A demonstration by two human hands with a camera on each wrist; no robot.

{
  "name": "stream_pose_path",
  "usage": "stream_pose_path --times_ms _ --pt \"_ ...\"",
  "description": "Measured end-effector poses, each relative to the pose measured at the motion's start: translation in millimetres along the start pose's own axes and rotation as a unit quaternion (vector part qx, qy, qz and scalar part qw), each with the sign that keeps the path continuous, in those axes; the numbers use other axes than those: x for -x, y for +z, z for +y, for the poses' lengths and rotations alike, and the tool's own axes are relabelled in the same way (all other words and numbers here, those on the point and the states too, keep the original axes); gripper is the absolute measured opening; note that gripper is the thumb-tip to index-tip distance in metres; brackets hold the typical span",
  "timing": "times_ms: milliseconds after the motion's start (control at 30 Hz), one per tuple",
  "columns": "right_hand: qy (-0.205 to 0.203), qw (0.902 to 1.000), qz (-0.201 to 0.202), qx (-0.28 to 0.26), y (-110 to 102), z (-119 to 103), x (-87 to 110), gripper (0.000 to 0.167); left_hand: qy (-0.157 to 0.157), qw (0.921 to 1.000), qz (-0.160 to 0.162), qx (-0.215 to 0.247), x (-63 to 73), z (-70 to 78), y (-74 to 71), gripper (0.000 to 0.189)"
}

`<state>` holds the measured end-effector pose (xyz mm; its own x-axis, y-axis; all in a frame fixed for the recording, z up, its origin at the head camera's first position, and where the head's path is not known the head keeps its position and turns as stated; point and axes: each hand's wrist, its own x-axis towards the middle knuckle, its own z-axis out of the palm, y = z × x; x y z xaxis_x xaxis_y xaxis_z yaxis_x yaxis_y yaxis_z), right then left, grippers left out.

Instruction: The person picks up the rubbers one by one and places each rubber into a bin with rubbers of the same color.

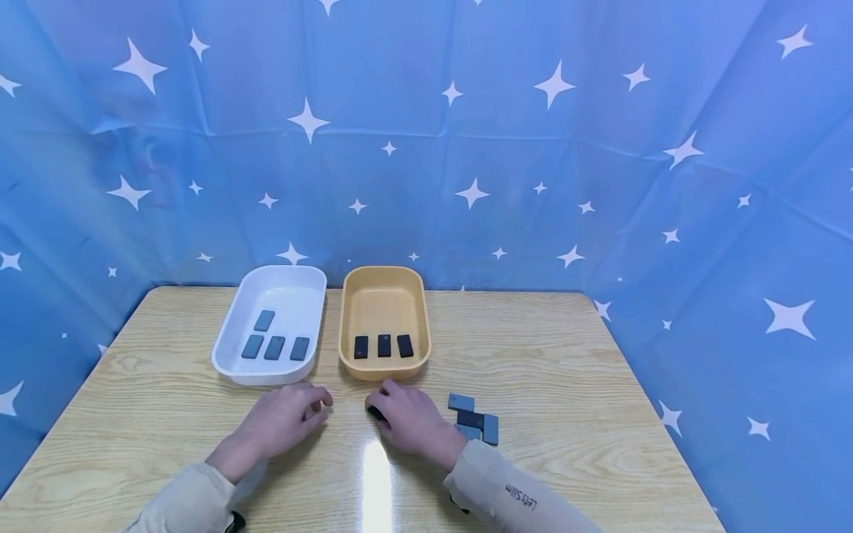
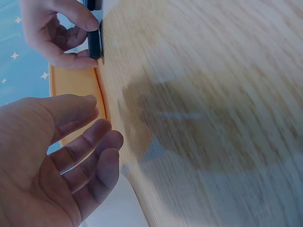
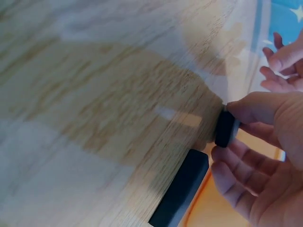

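Note:
My right hand point(image 1: 409, 418) pinches a small black rectangular tile point(image 3: 226, 126) between thumb and fingers, low over the table in front of the orange tray point(image 1: 383, 375). The tile's dark edge point(image 2: 95, 44) also shows in the left wrist view. To the left, my left hand point(image 1: 283, 418) hovers near the white tray point(image 1: 223, 355), fingers loosely curled and holding nothing. Three black tiles point(image 1: 384, 346) lie in a row inside the orange tray. Several blue-grey tiles point(image 1: 274, 348) lie in the white tray.
Beside my right wrist is a loose group of tiles: a black tile point(image 1: 470, 419) among blue-grey tiles point(image 1: 490, 429). Part of another dark thing point(image 1: 458, 505) shows under the right sleeve. A blue curtain with white stars point(image 1: 473, 192) hangs behind the wooden table point(image 1: 566, 370).

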<state>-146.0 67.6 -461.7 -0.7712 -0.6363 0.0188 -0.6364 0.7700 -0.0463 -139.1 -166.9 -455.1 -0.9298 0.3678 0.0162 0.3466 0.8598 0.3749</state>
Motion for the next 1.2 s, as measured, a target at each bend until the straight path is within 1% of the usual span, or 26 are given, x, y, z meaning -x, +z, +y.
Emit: stream_pose_path --times_ms 200,400,933,1200 --pt "0.004 1.0 -0.005 -0.006 -1 1 1.2 0.024 0.003 1.0 -0.002 0.004 0.3 -0.5 0.8 0.014" --pt "0.005 0.9999 -0.003 -0.013 -3 0 4.3 0.028 0.016 0.9999 0.005 0.0 0.4 -1.0 2.3 0.013" --pt "0.015 0.9991 0.019 -0.034 -16 0 9.8 0.03 0.025 0.9996 0.011 -0.004 0.7 -0.2 4.1 0.013" --pt "0.012 0.9981 0.041 -0.045 -25 1 9.7 0.031 0.029 0.9995 0.014 0.0 1.0 0.8 4.9 0.012"
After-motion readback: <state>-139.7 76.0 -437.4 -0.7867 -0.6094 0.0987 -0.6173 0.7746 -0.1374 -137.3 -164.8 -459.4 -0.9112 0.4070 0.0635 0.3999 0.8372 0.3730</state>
